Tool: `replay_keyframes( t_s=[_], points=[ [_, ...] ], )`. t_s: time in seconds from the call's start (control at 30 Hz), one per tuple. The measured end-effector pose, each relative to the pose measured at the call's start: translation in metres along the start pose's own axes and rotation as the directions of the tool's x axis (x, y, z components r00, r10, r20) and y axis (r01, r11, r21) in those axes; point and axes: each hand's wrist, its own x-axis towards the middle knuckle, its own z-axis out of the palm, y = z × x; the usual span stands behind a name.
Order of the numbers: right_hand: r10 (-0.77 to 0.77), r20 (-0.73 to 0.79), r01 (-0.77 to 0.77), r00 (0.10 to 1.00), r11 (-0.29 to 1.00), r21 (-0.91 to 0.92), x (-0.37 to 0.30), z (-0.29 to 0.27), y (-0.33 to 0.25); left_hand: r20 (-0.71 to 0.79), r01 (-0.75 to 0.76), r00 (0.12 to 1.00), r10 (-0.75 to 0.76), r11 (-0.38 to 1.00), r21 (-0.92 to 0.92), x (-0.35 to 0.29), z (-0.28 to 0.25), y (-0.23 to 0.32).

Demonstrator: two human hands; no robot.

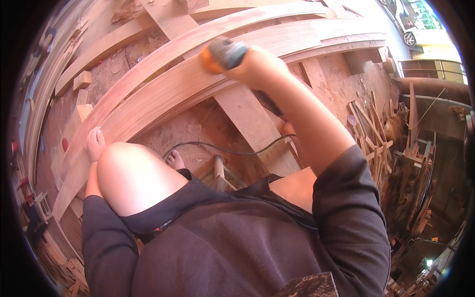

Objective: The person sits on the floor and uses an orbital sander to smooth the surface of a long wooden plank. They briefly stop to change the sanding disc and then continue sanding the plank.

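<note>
A long, pale reddish wooden board (163, 94) lies curved across the view in front of me, beside other long planks. My right hand (260, 67) is closed around a grey and orange power sander (222, 54), smeared by motion, which sits against the board's top face. Beside my left knee, my left hand (95, 143) grips the near edge of the board; its fingers show only in part. A black cord (227, 149) runs across below the boards, between my legs.
Crosswise timbers (247, 119) support the boards. A small wood block (82, 80) stands at the far left. Scrap sticks (373, 133) are heaped on the right, by a dark bench-like structure. My bare foot (175, 159) is on the dusty floor; a parked vehicle (409, 37) shows at the top right.
</note>
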Motion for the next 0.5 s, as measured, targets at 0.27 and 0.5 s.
replay_keyframes(
  t_s=[0.27, 0.5],
  points=[
    [-0.024, 0.019, 0.023, 1.000, 1.000, 0.016, -0.002, -0.012, 0.001, 0.013, 0.014, 1.000, -0.013, 0.998, -0.053, -0.002, -0.007, 0.001],
    [0.181, -0.200, -0.154, 0.963, 0.978, 0.142, 0.063, -0.085, 0.163, 0.031, -0.002, 1.000, 0.004, 0.998, -0.066, 0.000, -0.006, 0.004]
  ],
)
